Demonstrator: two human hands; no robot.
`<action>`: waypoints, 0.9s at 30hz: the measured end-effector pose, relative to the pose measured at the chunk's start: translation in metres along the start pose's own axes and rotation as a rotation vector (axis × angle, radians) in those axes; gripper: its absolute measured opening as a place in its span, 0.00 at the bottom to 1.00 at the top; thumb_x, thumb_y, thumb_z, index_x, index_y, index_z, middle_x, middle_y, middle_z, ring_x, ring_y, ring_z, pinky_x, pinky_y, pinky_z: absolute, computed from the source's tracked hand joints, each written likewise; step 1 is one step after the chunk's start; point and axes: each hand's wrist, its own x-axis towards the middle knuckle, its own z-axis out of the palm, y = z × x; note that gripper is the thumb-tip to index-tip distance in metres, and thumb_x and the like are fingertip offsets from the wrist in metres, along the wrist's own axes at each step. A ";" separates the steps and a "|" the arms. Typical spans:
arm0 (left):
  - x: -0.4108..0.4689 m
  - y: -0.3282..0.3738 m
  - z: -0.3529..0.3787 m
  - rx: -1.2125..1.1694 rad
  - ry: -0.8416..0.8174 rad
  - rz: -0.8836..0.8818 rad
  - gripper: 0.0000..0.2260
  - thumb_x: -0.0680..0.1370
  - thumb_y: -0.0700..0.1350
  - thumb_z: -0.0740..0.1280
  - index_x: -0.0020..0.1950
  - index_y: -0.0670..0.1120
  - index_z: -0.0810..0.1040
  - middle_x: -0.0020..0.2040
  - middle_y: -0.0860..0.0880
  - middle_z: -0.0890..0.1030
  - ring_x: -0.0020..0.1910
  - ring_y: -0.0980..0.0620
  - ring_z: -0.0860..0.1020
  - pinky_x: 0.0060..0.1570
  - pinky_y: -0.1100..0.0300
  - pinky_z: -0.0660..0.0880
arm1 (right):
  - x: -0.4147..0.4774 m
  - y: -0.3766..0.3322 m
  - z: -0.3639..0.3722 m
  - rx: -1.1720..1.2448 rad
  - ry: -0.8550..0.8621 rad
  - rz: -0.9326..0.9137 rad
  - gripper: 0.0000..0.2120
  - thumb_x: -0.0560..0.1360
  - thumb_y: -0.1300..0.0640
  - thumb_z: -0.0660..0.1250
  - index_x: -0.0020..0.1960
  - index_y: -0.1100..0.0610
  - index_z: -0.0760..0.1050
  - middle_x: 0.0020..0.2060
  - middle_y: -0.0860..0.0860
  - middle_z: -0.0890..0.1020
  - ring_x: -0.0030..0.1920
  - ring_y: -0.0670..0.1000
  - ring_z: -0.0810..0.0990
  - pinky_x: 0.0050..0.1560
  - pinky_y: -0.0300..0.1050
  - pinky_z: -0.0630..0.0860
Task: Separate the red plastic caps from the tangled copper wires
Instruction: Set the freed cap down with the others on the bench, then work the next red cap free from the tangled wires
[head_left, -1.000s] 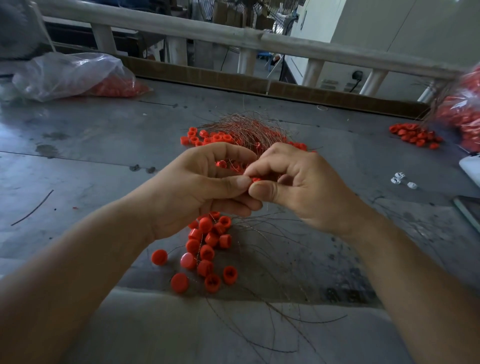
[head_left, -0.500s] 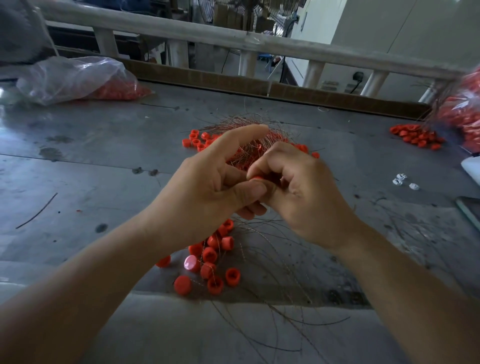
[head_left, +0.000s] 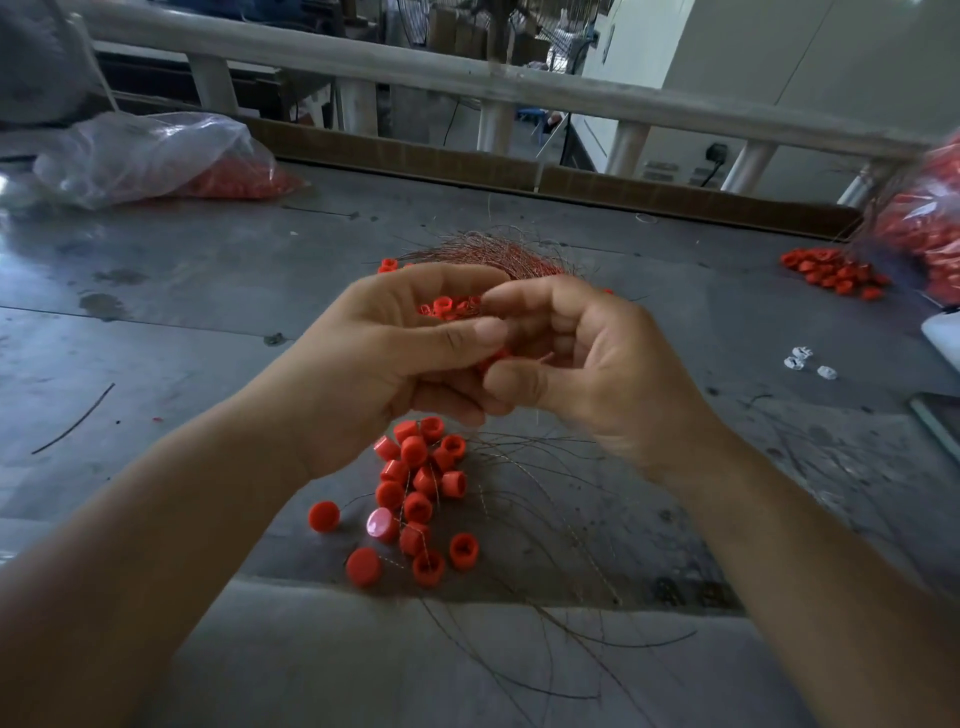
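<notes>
My left hand (head_left: 384, 358) and my right hand (head_left: 587, 364) meet above the grey table. Between their thumbs and fingers they pinch a red cap (head_left: 492, 358), mostly hidden, with thin wire trailing down. Behind the hands lies a tangled bundle of copper wires (head_left: 498, 254) with red caps (head_left: 441, 306) caught in it. Below the hands sits a pile of loose red caps (head_left: 415, 488). Loose copper strands (head_left: 545, 519) spread to its right and over the near edge.
A clear plastic bag with red caps (head_left: 156, 161) lies far left. Another bag of caps (head_left: 924, 223) is at the far right, with a small red pile (head_left: 831, 270) beside it. Small white pieces (head_left: 805, 361) lie right. A railing (head_left: 467, 78) runs behind the table.
My left hand's index finger, stretched out half a second ago, has curled back down. My right hand has opened its grip slightly and turned, showing the red cap between the thumbs.
</notes>
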 end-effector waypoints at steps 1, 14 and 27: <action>0.000 0.001 -0.001 -0.055 0.001 0.013 0.19 0.65 0.42 0.71 0.55 0.44 0.76 0.32 0.44 0.82 0.29 0.50 0.81 0.27 0.64 0.77 | 0.001 0.000 -0.001 0.064 -0.017 0.043 0.22 0.61 0.46 0.71 0.52 0.50 0.74 0.40 0.46 0.83 0.44 0.45 0.82 0.45 0.39 0.78; 0.000 0.006 -0.006 -0.192 -0.011 0.135 0.10 0.61 0.41 0.70 0.41 0.45 0.84 0.38 0.46 0.84 0.34 0.56 0.82 0.32 0.68 0.77 | -0.002 -0.012 -0.004 0.282 -0.071 0.171 0.08 0.67 0.54 0.67 0.44 0.56 0.78 0.24 0.47 0.75 0.24 0.46 0.75 0.26 0.41 0.76; 0.001 0.009 -0.012 0.003 0.211 0.103 0.05 0.60 0.39 0.69 0.34 0.44 0.83 0.30 0.48 0.81 0.28 0.54 0.80 0.28 0.67 0.76 | -0.002 -0.015 -0.013 -0.063 0.021 -0.012 0.04 0.70 0.61 0.68 0.37 0.58 0.76 0.25 0.46 0.76 0.25 0.44 0.75 0.27 0.37 0.75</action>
